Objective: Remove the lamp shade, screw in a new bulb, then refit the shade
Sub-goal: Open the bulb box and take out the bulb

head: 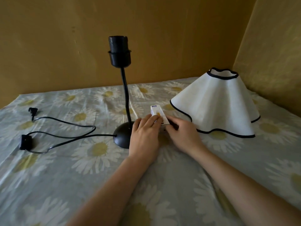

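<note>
A black lamp stands upright on the daisy-print cloth, its bare threaded socket [119,48] holding no bulb, on a curved stem over a round base [122,136]. The white shade [216,103] with black trim rests on the cloth to the right, apart from the lamp. Between base and shade lies a small white LED bulb box [157,113]. My left hand [145,136] has its fingers on the box's left side. My right hand [182,134] grips its near right end. The bulb itself is not visible.
The lamp's black cord [68,126] loops across the cloth on the left, with an inline switch [25,141] and a plug [33,110]. Yellow walls close off the back and the right side.
</note>
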The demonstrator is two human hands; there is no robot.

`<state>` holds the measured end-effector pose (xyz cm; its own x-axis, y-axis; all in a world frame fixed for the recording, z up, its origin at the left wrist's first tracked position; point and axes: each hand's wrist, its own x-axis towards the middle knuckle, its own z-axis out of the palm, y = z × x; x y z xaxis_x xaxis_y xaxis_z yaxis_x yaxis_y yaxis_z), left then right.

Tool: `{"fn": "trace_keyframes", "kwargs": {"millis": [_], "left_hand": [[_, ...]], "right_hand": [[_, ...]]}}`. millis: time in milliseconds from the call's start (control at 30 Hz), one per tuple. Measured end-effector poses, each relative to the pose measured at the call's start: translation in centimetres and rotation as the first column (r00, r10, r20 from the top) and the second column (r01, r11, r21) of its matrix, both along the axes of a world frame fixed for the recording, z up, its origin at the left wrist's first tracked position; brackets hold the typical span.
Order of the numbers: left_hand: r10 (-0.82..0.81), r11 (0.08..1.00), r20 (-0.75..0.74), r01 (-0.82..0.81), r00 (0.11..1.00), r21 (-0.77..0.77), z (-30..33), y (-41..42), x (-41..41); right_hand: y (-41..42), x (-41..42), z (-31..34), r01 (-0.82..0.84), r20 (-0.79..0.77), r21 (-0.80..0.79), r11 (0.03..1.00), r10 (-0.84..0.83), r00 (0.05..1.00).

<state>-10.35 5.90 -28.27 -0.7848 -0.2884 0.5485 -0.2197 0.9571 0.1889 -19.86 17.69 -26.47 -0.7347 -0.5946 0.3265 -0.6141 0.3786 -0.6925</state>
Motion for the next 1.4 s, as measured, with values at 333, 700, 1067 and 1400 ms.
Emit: {"fn": "trace_keyframes", "kwargs": {"millis": [333, 700, 1067, 1400], "left_hand": [[0.018, 0.998, 0.035, -0.02, 0.999, 0.064, -0.4, -0.3, -0.2], [0.034, 0.995, 0.064, -0.039, 0.997, 0.092, -0.8, -0.5, -0.4], [0.041, 0.998, 0.086, -0.044, 0.995, 0.042, -0.4, -0.2, -0.3], [0.064, 0.989, 0.062, -0.072, 0.996, 0.128, -0.2, 0.3, -0.3]], "right_hand": [[-0.5, -0.9, -0.7, -0.042, 0.103, 0.007, 0.999, 0.041, 0.994], [-0.6, -1.5, -0.8, -0.137, 0.182, 0.006, 0.991, 0.133, 0.974], [-0.3, -1.6, -0.5, -0.145, 0.234, -0.004, 0.989, 0.142, 0.962], [-0.3, -1.6, -1.3, -0.141, 0.138, 0.057, 0.988, 0.132, 0.982]]}}
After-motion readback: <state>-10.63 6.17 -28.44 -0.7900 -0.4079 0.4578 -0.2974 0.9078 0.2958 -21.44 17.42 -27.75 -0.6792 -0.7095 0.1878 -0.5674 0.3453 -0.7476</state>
